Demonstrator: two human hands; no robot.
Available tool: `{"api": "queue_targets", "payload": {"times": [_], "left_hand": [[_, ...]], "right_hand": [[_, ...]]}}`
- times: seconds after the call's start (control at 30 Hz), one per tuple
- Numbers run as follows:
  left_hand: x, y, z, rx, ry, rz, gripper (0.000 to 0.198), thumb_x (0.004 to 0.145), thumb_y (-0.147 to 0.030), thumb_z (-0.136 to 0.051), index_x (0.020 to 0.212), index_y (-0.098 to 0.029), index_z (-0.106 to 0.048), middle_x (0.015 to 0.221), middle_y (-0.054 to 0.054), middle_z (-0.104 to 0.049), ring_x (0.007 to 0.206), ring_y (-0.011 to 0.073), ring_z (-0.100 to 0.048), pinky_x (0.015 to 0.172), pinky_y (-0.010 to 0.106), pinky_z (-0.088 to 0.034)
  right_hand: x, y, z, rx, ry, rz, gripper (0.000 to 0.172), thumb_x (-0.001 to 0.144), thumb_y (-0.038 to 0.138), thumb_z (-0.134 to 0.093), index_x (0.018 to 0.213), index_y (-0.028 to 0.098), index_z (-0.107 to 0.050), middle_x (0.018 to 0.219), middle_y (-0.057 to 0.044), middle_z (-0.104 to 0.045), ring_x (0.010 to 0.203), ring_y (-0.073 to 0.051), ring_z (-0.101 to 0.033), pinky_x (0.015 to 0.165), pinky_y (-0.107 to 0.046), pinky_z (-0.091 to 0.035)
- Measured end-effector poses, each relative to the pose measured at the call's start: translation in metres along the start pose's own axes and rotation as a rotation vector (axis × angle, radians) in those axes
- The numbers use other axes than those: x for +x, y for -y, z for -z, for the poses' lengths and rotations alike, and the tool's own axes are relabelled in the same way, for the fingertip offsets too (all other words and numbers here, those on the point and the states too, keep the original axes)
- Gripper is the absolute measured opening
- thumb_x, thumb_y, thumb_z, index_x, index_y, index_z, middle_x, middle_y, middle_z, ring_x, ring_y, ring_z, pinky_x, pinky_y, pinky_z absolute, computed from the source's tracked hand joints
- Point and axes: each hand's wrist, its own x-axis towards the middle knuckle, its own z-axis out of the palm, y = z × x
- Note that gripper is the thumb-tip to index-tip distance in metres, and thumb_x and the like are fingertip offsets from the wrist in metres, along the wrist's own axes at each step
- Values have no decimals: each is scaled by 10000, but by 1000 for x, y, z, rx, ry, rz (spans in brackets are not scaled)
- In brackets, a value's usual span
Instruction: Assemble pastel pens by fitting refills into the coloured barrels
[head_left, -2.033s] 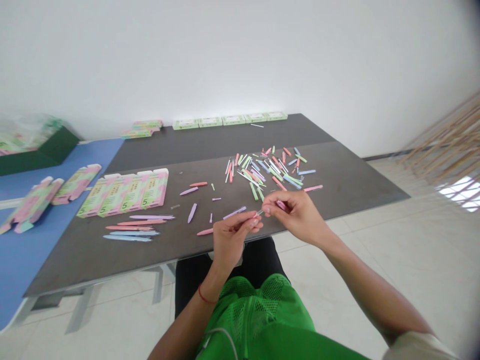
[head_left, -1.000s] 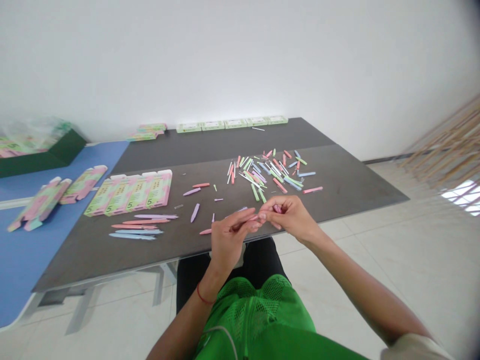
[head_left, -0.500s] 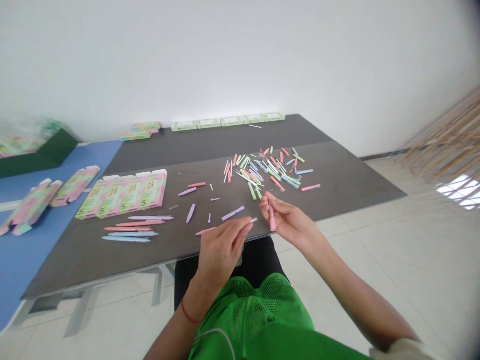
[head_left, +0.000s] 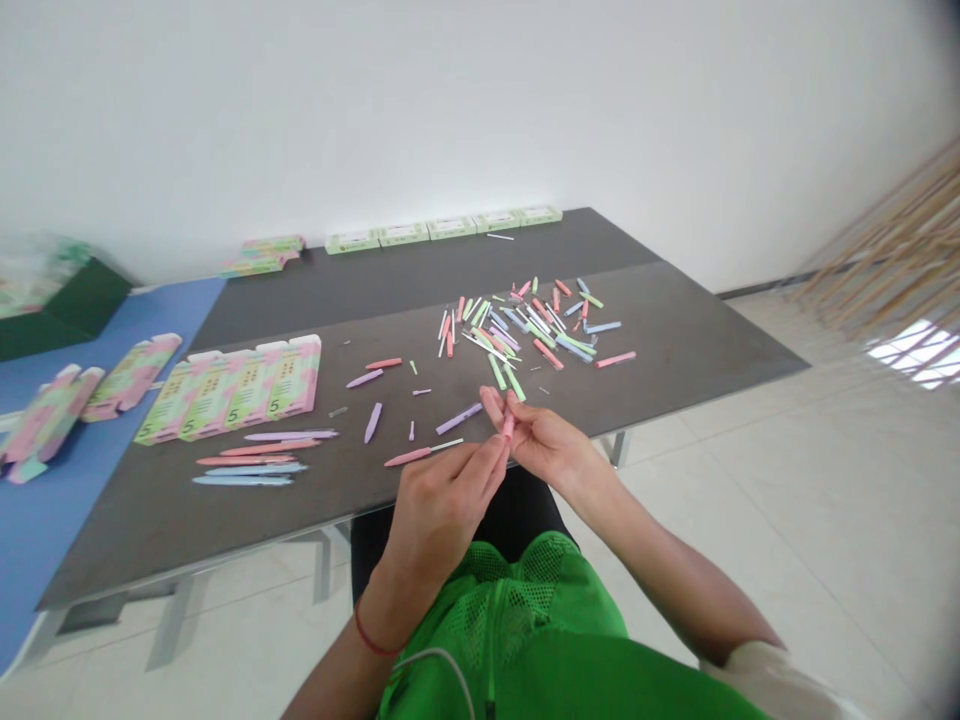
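Two hands: left hand (head_left: 439, 515) and right hand (head_left: 546, 447), held close together above the near edge of the bench.
One pink pen barrel (head_left: 509, 425): upright, pinched in the right hand's narrow grip, with the left fingertips (head_left: 501, 450) just beside its lower end.
Left hand's grip: fingers curled and narrow; whether they hold anything cannot be told.
One white pen refill (head_left: 447, 445): thin, running from a pink pen piece (head_left: 407, 457) on the bench toward the left fingers.
Five assembled pens (head_left: 255, 456): laid side by side on the bench, two pink, two pale blue, one lilac.
One heap of pen parts (head_left: 510, 328): dozens, too many to count, in pink, green, blue, lilac and white, beyond the hands.
Four printed box blanks (head_left: 229, 388): pink and green, numbered 5, lying flat in a row.
Five small green-and-white boxes (head_left: 451, 228): in a line along the far edge.
Surface: dark grey bench (head_left: 675, 340), with a blue bench (head_left: 67, 500) to its left.
Room: white wall (head_left: 450, 100), pale tile floor (head_left: 825, 500).
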Motion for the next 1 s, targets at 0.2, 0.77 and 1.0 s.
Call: {"api": "queue_targets", "payload": {"times": [0.2, 0.77, 1.0], "left_hand": [[3, 7, 2, 85, 56, -42, 175, 1013, -145, -571, 1111, -159, -716, 836, 48, -753, 743, 153, -707, 675, 235, -518], [15, 21, 6, -222, -302, 16, 333, 929, -171, -745, 1248, -218, -662, 1005, 28, -812, 867, 158, -784, 823, 252, -618], [3, 20, 6, -257, -327, -88, 319, 909, -76, -725, 1179, -247, -715, 1054, 35, -825, 954, 192, -794, 837, 297, -634]], "right_hand": [[2, 2, 14, -200, 108, -64, 280, 1039, 47, -433, 1271, 122, -570, 1141, -160, -777, 909, -185, -804, 811, -311, -679], [3, -7, 29, -289, 211, -16, 133, 952, 23, -635, 945, 109, -736, 816, -46, -791, 727, -111, -769, 771, -189, -647], [-1, -13, 27, -274, 248, -95, 122, 942, 20, -645, 960, 86, -745, 822, -54, -797, 684, -102, -753, 719, -167, -639]]}}
